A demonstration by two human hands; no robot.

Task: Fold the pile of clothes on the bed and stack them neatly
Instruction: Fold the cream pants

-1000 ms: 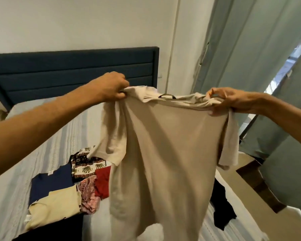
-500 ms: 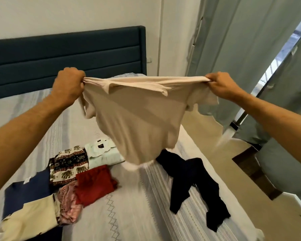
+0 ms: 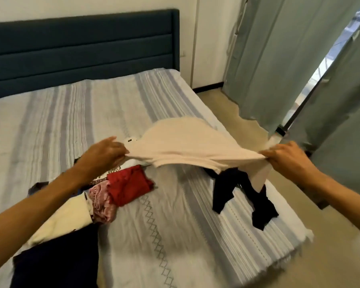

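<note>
A person stands at the side of a bed (image 3: 71, 113) covered in a grey and white striped spread, with a dark blue padded headboard (image 3: 81, 44) against the wall. Both arms reach out over the mattress. The left hand (image 3: 104, 154) has its fingers curled round one corner of a beige T-shirt (image 3: 187, 142), and the right hand (image 3: 287, 156) pinches the opposite corner in closed fingers. The shirt is stretched between the two hands, held in the air above the bed and billowing away from the person toward the headboard; its far edge is blurred.

Under the shirt, near the bed's right edge, a dark garment (image 3: 237, 192) lies crumpled and unfolded on the spread. By the left forearm lies a group of folded clothes: a red piece (image 3: 129, 185), touching a pink patterned piece (image 3: 101, 204) on the side nearer the person, then a cream piece (image 3: 64, 219), and a dark navy one (image 3: 56, 260) at the bed's near edge. A patterned item beneath the left wrist is mostly hidden.

Beyond the bed's right side, grey-green curtains (image 3: 268, 59) hang to a tan floor (image 3: 341, 256).
</note>
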